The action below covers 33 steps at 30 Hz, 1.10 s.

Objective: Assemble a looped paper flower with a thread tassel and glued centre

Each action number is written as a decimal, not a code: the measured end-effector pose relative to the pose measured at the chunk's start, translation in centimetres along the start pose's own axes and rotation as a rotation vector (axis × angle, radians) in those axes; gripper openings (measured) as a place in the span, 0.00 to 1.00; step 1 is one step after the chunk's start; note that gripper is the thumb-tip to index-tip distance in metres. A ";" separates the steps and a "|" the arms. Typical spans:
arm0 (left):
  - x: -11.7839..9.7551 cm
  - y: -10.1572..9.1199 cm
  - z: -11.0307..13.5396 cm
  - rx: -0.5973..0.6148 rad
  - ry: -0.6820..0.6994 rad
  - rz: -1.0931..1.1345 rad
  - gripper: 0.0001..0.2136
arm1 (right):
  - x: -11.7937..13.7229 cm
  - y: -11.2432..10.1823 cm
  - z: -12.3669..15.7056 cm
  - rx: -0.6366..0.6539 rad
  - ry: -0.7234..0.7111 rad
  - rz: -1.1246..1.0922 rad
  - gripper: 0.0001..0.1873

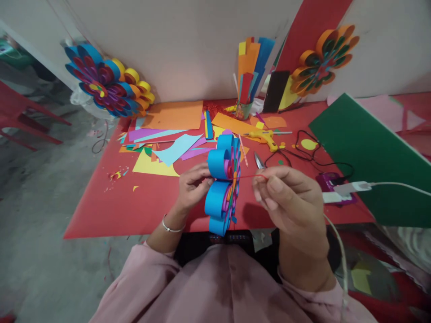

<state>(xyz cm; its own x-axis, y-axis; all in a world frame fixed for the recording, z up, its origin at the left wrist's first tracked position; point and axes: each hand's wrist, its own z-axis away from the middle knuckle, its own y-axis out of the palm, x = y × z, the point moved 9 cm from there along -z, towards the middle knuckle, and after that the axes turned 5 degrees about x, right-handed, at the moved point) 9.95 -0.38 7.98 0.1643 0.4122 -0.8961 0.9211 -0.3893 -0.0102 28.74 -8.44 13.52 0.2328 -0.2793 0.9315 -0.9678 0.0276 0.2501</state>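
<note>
A paper flower [218, 199] of blue loops, with purple, red, orange and green strips inside, is held upright and edge-on over the table's front. My left hand [193, 188] grips it from its left side, the fingertips partly hidden behind the blue loops. From the flower's centre a thin red string [248, 176] runs to the right, looking taut. My right hand [289, 206] pinches the string's other end between thumb and finger. Behind the right hand, a pair of scissors [258, 160] lies on the table, partly hidden.
Coloured paper scraps [178, 150] cover the red table [101, 215] at the left and middle. A yellow glue gun [264, 137] trails a black cable. Paper strips stand in a cup [243, 110]. A green board [377, 170] and a purple power strip [336, 188] are at right. Finished flowers [97, 83] hang behind.
</note>
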 end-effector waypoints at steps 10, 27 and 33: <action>-4.2 1.3 -1.0 0.119 0.210 -0.168 0.08 | 8.7 5.0 -4.2 0.162 -0.186 0.261 0.14; -8.7 -4.0 0.0 0.072 0.147 -0.231 0.18 | 11.0 5.7 -4.6 0.150 -0.300 0.285 0.19; -15.0 2.6 4.0 0.117 0.248 -0.924 0.46 | 9.8 5.8 -4.1 0.064 -0.323 0.258 0.15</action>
<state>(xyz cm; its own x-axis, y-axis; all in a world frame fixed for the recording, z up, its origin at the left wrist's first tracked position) 8.51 -10.88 19.68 -0.5262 0.7542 -0.3929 0.6851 0.1022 -0.7213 25.78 -7.05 25.24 -0.0498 -0.5583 0.8282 -0.9968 0.0791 -0.0065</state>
